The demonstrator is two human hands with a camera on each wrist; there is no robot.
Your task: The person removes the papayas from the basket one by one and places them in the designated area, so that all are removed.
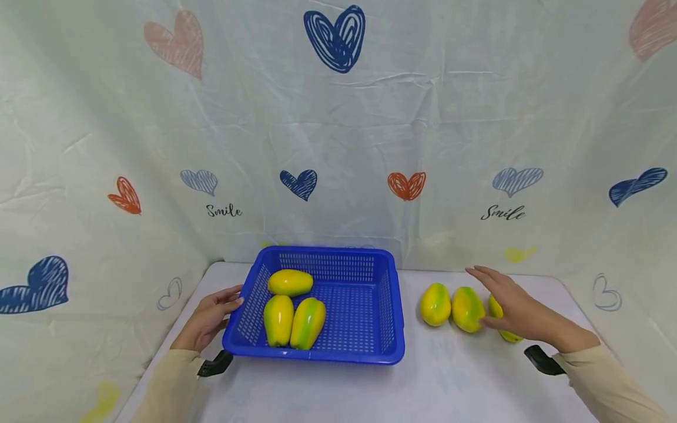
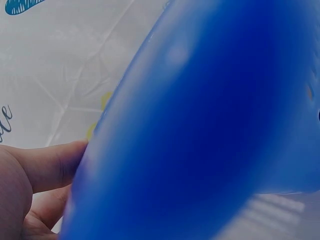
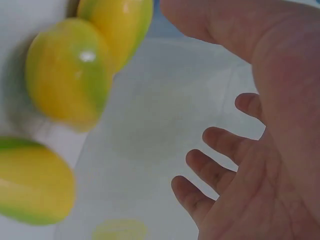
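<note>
A blue plastic basket (image 1: 351, 356) with perforated walls sits on the table. My left hand (image 1: 207, 317) holds its left rim, thumb at the edge and fingers along the outer side; the left wrist view shows the blue wall (image 2: 200, 115) close up. Inside, at the left, lie three yellow-green mango-like fruits, one crosswise fruit (image 1: 290, 282) behind two upright ones. To the right of the basket three similar fruits stand in a row: a left one (image 1: 436, 304), a middle one (image 1: 468, 309) and a right one (image 1: 495, 308) partly hidden. Over these my right hand (image 1: 520, 308) hovers with fingers spread, holding nothing.
A white cloth covers the table (image 1: 423, 388). Behind and at the sides hangs a pale curtain (image 1: 359, 135) printed with hearts and the word Smile. Dark straps with camera mounts (image 1: 543, 359) are on both wrists.
</note>
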